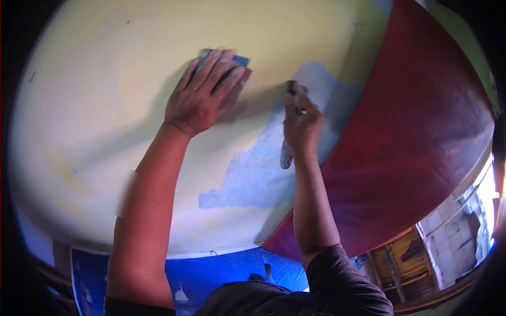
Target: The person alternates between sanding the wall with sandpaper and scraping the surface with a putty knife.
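Note:
My left hand [197, 100] lies against a pale yellow wall [105, 95], back of the hand toward me. Beneath its fingers is a flat blue and dark red piece [240, 64], mostly covered by the hand, so I cannot tell what it is. My right hand [304, 118] is closed round a paintbrush [285, 156]. The grey handle, with a hole at its end, points down, and the dark head is up at the wall. Around that hand spreads a light blue painted patch [258, 174] with ragged edges, reaching down and to the left.
A dark red curved panel [411, 126] borders the yellow wall on the right. Below the wall hangs a bright blue sheet [211, 274] with a white sailboat print. At the lower right are wooden boards [400, 263] and a grey block wall [453, 231].

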`<action>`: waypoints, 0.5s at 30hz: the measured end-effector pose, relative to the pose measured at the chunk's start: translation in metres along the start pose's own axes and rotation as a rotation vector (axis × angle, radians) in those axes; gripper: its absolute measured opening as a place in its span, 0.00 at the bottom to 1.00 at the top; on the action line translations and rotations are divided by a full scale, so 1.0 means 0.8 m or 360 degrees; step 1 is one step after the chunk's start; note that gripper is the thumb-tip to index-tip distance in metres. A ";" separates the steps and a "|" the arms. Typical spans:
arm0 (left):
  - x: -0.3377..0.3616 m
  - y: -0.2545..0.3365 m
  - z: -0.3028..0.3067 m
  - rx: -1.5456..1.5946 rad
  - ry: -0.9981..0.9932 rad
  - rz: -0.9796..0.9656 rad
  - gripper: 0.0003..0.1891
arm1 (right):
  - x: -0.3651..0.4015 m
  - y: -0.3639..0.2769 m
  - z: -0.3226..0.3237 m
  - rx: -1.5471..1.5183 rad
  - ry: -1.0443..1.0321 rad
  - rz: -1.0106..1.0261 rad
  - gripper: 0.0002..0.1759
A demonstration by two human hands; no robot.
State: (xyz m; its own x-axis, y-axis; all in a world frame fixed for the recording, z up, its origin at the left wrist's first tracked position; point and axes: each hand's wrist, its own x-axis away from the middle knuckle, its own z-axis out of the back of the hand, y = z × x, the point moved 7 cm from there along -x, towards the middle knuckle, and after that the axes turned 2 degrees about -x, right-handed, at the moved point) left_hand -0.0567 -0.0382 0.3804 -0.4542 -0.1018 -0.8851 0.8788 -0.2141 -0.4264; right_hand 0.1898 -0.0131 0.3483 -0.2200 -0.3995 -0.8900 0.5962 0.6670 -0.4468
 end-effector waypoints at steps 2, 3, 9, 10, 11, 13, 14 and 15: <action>-0.004 0.010 -0.001 -0.0036 -0.0023 -0.0010 0.29 | 0.007 0.009 0.003 -0.0078 -0.0002 0.0032 0.24; -0.010 0.015 -0.027 -0.0038 -0.0050 -0.0012 0.29 | 0.001 0.032 -0.003 -0.0092 -0.0082 -0.0093 0.26; 0.009 0.010 -0.049 -0.0100 -0.0099 -0.0093 0.34 | 0.022 0.029 0.009 -0.0225 -0.0268 -0.0371 0.35; 0.005 0.007 -0.046 -0.0117 -0.0108 -0.0098 0.33 | 0.020 0.029 0.012 -0.0264 -0.0298 -0.0415 0.36; 0.006 0.006 -0.046 -0.0136 -0.0119 -0.0095 0.33 | 0.022 0.033 0.012 -0.0304 -0.0336 -0.0456 0.36; 0.008 0.007 -0.050 -0.0146 -0.0136 -0.0092 0.33 | 0.026 0.041 0.020 -0.0315 -0.0362 -0.0402 0.33; 0.008 0.006 -0.052 -0.0174 -0.0133 -0.0100 0.33 | 0.029 0.047 0.020 -0.0339 -0.0351 -0.0360 0.32; 0.009 0.006 -0.054 -0.0206 -0.0133 -0.0106 0.34 | 0.032 0.051 0.020 -0.0365 -0.0345 -0.0320 0.31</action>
State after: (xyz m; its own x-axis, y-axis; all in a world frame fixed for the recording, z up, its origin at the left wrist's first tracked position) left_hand -0.0498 0.0017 0.3638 -0.5178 -0.1734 -0.8377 0.8555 -0.0968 -0.5087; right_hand 0.2209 -0.0058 0.3090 -0.1317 -0.6442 -0.7534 0.3640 0.6755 -0.6412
